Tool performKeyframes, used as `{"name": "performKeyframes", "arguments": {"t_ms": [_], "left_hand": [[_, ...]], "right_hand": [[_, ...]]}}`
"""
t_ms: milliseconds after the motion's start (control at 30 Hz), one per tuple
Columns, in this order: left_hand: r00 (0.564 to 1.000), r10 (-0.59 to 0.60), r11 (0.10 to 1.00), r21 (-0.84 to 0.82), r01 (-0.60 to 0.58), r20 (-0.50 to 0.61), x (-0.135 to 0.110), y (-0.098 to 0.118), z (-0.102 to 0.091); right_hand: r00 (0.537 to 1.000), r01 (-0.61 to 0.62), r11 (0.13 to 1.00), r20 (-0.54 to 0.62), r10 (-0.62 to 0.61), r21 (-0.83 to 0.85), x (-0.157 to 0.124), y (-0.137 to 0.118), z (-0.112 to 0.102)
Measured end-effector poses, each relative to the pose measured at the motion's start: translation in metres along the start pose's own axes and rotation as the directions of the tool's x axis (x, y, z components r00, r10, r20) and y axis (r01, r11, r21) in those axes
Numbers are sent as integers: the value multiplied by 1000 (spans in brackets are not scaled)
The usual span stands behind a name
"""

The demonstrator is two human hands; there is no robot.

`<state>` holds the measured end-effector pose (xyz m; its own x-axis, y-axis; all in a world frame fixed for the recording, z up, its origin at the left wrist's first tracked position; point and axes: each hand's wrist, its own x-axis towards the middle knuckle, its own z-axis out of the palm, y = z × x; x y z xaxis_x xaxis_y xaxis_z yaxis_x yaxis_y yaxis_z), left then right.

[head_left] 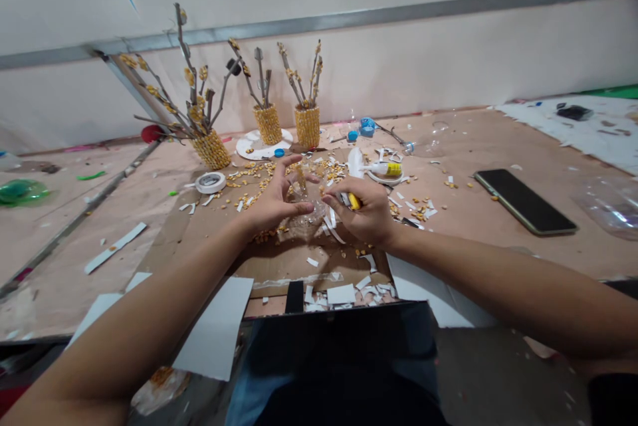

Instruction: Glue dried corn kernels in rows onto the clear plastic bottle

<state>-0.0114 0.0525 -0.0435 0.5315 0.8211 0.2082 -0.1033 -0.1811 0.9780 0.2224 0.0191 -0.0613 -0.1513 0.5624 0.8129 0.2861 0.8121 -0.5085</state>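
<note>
Two hands meet over a clear plastic piece on a littered work table.

The left hand cups the clear plastic piece with fingers spread, thumb up; the right hand, just beside it, is curled around a small yellow-tipped tool. Loose corn kernels and paper scraps lie around them; farther back stand three corn-covered vases, a glue bottle and, to the right, a phone.

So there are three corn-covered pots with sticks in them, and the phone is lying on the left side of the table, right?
Not quite. The three corn-covered pots with sticks are there, but the phone lies on the right side of the table, beyond the right hand. The head view shows it.
</note>
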Motion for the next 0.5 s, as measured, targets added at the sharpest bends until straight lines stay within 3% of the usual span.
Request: {"name": "performKeyframes", "arguments": {"t_ms": [500], "left_hand": [[999, 19, 1000, 3, -19, 43, 0, -3, 0]], "right_hand": [[999, 55, 998, 5, -54, -21, 1, -2, 2]]}}
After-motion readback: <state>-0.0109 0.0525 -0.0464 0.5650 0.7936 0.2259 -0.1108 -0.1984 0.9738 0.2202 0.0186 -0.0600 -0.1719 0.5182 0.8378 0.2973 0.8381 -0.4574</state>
